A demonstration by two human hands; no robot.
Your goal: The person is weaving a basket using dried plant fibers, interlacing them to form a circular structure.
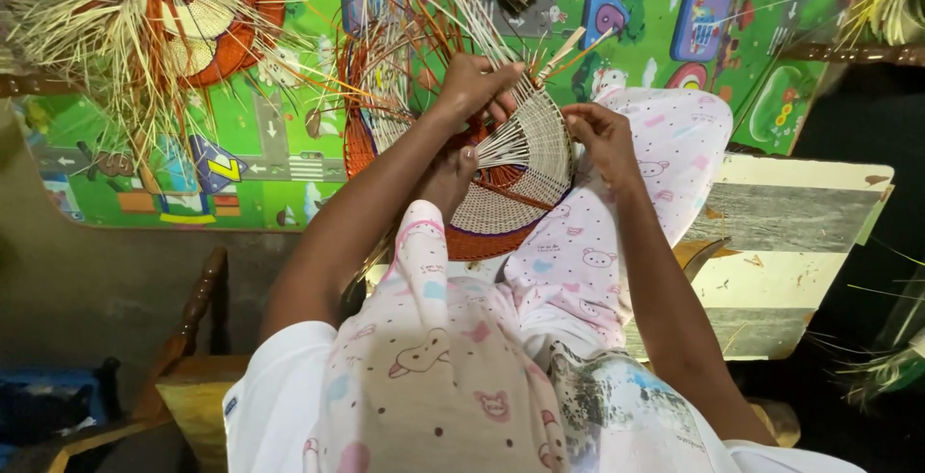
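Head view: the left hand [474,88] is closed over the upper rim of a round, half-woven cream and orange cane basket base [511,179], and its loose cream cane strands [501,150] are pinched there. The right hand [602,141], at three o'clock of the base, is curled on its edge. The base is propped on a bare foot [448,179]. Weaving appears under way; a strand must next be threaded between spokes. A green play mat [251,165] lies beyond, at twelve o'clock.
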